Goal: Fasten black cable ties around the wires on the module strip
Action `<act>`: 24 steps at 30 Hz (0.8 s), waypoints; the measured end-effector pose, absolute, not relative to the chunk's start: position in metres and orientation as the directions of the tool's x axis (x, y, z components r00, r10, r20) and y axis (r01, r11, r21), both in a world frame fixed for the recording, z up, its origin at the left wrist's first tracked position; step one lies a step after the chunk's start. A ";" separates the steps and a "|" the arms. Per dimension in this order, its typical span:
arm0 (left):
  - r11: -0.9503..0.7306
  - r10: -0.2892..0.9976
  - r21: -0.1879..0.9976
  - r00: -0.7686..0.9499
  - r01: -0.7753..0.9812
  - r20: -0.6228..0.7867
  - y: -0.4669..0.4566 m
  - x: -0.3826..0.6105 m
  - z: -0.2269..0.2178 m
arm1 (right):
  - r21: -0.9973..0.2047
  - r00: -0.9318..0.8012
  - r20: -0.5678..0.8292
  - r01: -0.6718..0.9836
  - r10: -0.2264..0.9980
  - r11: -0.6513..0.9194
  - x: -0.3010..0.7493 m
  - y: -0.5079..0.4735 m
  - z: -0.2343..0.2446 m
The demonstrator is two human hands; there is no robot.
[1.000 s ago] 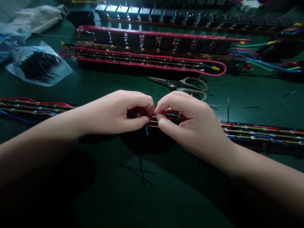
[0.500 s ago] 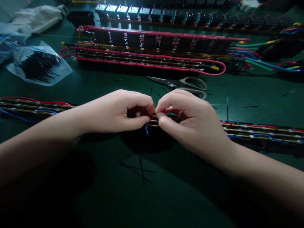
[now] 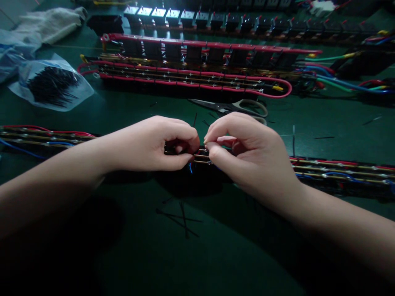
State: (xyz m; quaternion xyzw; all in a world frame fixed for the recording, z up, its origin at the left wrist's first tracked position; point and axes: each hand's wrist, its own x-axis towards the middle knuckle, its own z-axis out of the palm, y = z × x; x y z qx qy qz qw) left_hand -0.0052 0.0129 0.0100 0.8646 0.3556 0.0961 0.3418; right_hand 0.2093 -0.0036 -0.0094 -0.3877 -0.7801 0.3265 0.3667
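A long wired strip (image 3: 339, 169) with brass-coloured rods, solder joints and red and blue wires runs crosswise in front of me. My left hand (image 3: 160, 144) is curled over its middle, thumb on the near side and fingers on the far side, closed around it. Just to the right, my right hand (image 3: 247, 148) is held slightly above the strip, thumb and index fingertips pinched together. Whatever lies in that pinch is too small to make out. A short blue wire end (image 3: 190, 167) hangs below my left thumb. Both palms hide part of the strip.
Scissors (image 3: 222, 107) lie behind my right hand. Loose black cable ties (image 3: 179, 222) lie on the green table (image 3: 148, 263) nearer me. A plastic bag (image 3: 74, 96) of cable ties is at left. Further back are a red-cabled assembly (image 3: 197, 78) and a row of black blocks (image 3: 231, 22).
My right hand has lifted a little up and away from my left hand, still pinched, showing more of the rods between them. My left hand has hardly moved.
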 end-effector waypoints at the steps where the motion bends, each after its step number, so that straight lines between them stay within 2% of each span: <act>1: -0.520 0.680 0.655 0.730 0.548 -0.071 0.013 -0.005 0.010 | -0.798 -0.422 0.325 0.358 0.847 0.485 0.209 -0.004 -0.010; 15: -0.610 0.692 0.536 0.722 0.583 0.003 0.003 -0.002 0.012 | -0.787 -0.539 0.326 0.300 0.776 0.539 0.210 0.000 -0.006; 20: -0.607 0.686 0.591 0.726 0.531 0.051 0.003 -0.001 0.013 | -0.793 -0.552 0.343 0.263 0.760 0.549 0.211 0.002 -0.008; 24: -0.564 0.704 0.635 0.709 0.527 0.037 0.004 -0.003 0.014 | -0.796 -0.557 0.342 0.256 0.757 0.548 0.211 0.001 -0.007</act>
